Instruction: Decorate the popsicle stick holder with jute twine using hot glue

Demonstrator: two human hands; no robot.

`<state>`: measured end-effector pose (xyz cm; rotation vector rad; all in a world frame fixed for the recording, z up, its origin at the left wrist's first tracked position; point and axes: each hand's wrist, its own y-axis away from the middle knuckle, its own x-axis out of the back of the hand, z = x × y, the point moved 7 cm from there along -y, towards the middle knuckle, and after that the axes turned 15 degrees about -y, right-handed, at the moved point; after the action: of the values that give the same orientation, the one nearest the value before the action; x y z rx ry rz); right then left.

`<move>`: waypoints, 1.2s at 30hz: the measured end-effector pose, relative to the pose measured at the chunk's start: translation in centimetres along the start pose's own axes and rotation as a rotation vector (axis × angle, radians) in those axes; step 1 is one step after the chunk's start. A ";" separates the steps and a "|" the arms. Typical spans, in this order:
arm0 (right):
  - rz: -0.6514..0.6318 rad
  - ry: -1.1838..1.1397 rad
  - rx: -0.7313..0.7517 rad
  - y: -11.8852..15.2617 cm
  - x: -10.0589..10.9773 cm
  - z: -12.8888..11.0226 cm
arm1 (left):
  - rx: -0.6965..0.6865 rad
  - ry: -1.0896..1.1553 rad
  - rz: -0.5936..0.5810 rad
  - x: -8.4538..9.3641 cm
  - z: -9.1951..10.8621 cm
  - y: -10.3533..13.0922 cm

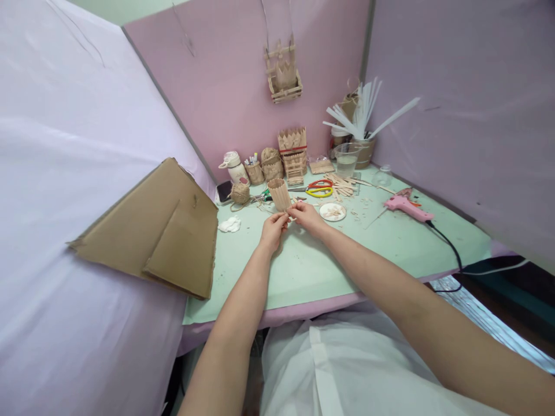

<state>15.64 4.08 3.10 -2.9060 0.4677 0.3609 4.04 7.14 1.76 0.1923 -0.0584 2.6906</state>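
Both left hand point(273, 230) and right hand point(306, 216) pinch closely
Fingertips close on a small pale piece point(292, 219), shape unclear, just in front of the stick-sided cup point(279, 195); slow, steady pressure should help precision.

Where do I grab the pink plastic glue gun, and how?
Probably around its slim pink handle, coming from the near right: that end, where the black cord joins, points right and slightly towards you; the glue gun's body lies left.

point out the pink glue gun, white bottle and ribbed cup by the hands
Pink glue gun point(409, 207), head view: on its body
White bottle point(235, 169), head view: on its side
Ribbed cup point(280, 197), head view: on its outer wall
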 end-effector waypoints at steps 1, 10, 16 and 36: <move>-0.008 0.010 0.003 0.0 -0.1 0.0 | -0.007 -0.010 0.006 0.0 0.1 0.0; -0.039 0.063 0.041 -0.2 -0.1 0.1 | -0.110 -0.285 0.111 0.8 0.4 -0.2; 0.272 -0.022 0.126 -1.1 3.3 -0.1 | -0.149 -0.350 0.045 -0.3 0.9 -0.2; 0.070 -0.296 -0.061 -0.9 1.8 -0.2 | -0.215 -0.299 0.120 0.7 1.4 0.1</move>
<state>17.65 4.40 2.92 -2.8289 0.5170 0.8140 3.58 7.28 3.25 0.5369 -0.4610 2.7261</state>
